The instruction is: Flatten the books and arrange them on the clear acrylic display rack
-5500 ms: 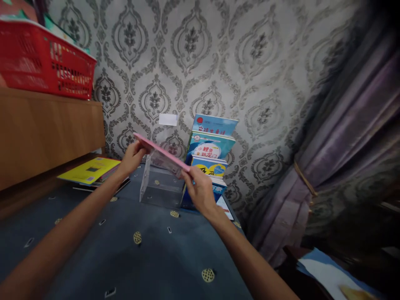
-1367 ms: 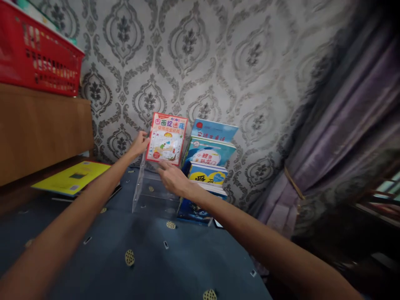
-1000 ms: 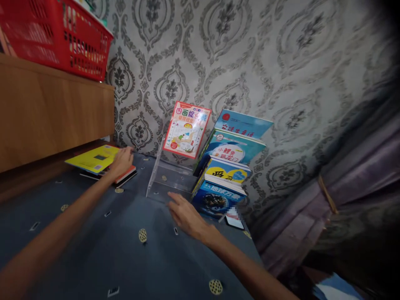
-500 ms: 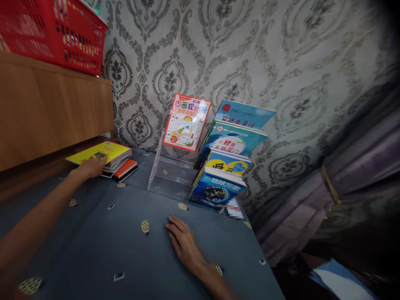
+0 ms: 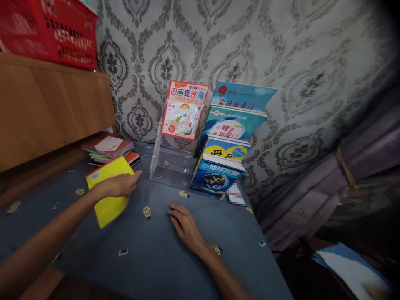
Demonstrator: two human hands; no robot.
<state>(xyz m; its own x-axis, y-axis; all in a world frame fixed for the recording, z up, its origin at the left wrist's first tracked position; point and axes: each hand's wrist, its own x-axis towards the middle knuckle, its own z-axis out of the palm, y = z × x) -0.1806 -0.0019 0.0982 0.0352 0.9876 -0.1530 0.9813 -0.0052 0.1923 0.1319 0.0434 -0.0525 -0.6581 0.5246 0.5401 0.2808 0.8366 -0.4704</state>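
Observation:
My left hand (image 5: 120, 185) grips a thin yellow book (image 5: 109, 207), its fingers partly hidden along the right edge. The book hangs tilted over the cloth, in front of a stack of books (image 5: 117, 151) by the wooden cabinet. On the patterned cloth rests my right hand (image 5: 186, 227), fingers stretched out, holding nothing. Beyond it stands a clear acrylic rack (image 5: 171, 178). Its right side bears several upright books in tiers, a blue one with a globe (image 5: 214, 179) at the front. A red-bordered picture book (image 5: 184, 110) stands at the rack's back left.
A dark blue cloth with pineapple prints (image 5: 150, 266) covers the surface. At the left is a wooden cabinet (image 5: 56, 108) with a red plastic basket (image 5: 70, 37) on top. A patterned wall rises behind the rack. A tied curtain (image 5: 312, 196) hangs on the right.
My left hand has lifted the yellow book off the stack and brought it right and nearer, uncovering a reddish book. My right hand stays on the cloth. The view has shifted slightly.

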